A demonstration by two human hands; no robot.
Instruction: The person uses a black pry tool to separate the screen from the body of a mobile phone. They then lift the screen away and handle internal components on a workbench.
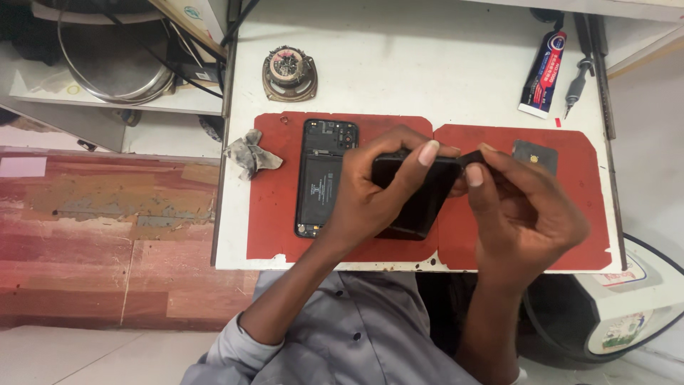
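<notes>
White counter carries a red mat. Above it, the left hand grips a black back cover while the right hand pinches its corner. Hard peeling could crack it; the opened phone lies exposed just beside.

Both hands met at frame centre: left hand curled with fingers wrapped over, right hand pinching with thumb and forefinger, forearms converging from below.

White table under red mats, speaker
</notes>
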